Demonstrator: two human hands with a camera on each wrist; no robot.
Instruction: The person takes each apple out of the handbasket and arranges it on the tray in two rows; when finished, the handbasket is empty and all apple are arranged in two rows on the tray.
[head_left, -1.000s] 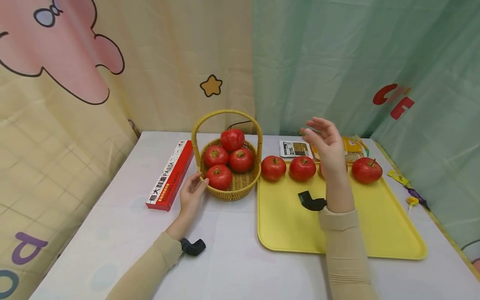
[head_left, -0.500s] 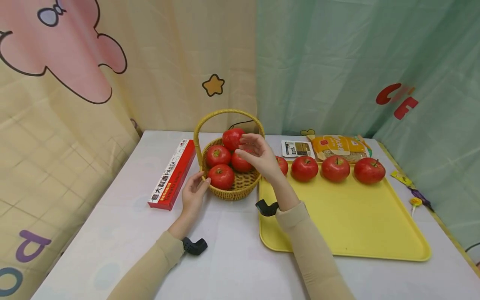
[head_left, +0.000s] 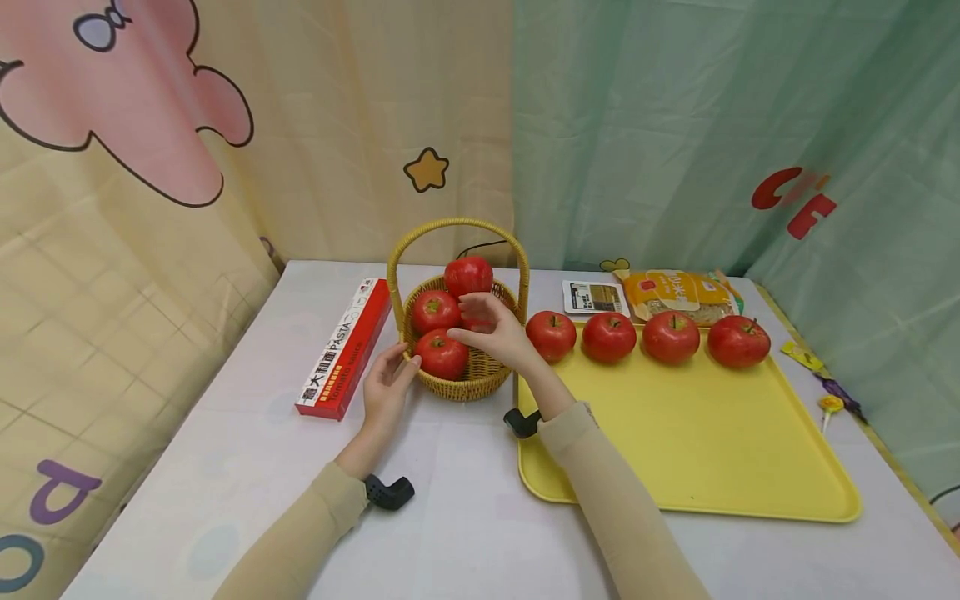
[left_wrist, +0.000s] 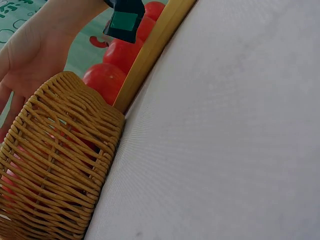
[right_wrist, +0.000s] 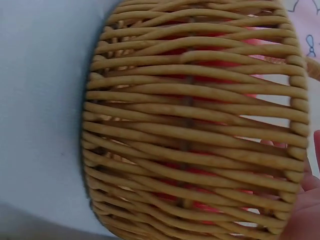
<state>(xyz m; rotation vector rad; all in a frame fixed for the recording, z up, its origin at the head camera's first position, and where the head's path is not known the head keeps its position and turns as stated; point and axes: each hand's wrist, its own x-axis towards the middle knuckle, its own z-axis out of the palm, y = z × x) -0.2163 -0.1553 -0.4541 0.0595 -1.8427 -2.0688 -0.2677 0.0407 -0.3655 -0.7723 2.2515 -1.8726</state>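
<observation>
A yellow wicker basket with a tall handle holds several red apples. My left hand grips its left rim, the thumb lying over the edge beside the front apple. Over the basket's right side is my right hand, fingers spread and slightly bent, with nothing seen in its grasp. It mostly hides one apple beneath it. The back apple and the left apple show clearly. In the right wrist view, basket weave fills most of the frame and only part of the hand shows.
Right of the basket lies a yellow tray, with several apples in a row along its far edge. Behind it are a white packet and an orange bag. A red pasta box lies left; a lollipop is far right.
My right hand has come left from above the tray's far side to the basket, then lowered over the apples. My left hand has stayed on the rim.
</observation>
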